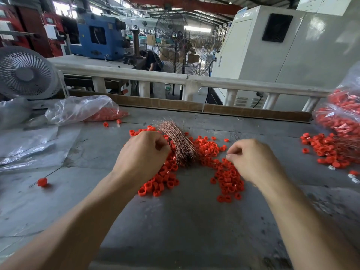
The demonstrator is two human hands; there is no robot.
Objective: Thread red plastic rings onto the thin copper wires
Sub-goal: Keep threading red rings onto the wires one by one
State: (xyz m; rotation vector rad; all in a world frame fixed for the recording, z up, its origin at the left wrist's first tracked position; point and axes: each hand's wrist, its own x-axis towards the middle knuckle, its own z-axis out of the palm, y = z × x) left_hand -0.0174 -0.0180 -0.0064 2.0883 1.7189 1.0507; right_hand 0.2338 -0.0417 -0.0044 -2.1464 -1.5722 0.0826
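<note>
Head view, curled left hand (143,151) beside copper wires (179,142), red rings (228,176)

Bright red rings (226,172) scatter over the dull grey, scuffed table (185,221). The wire bundle (178,142) at 12 o'clock gleams coppery pink. Clear plastic bags (81,110) at 10 and 3 o'clock show red through them; the fan (25,73) is pale grey.

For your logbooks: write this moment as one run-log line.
left hand: beside copper wire bundle | right hand: fingertips pinched, content unclear | red plastic rings: loose
</note>
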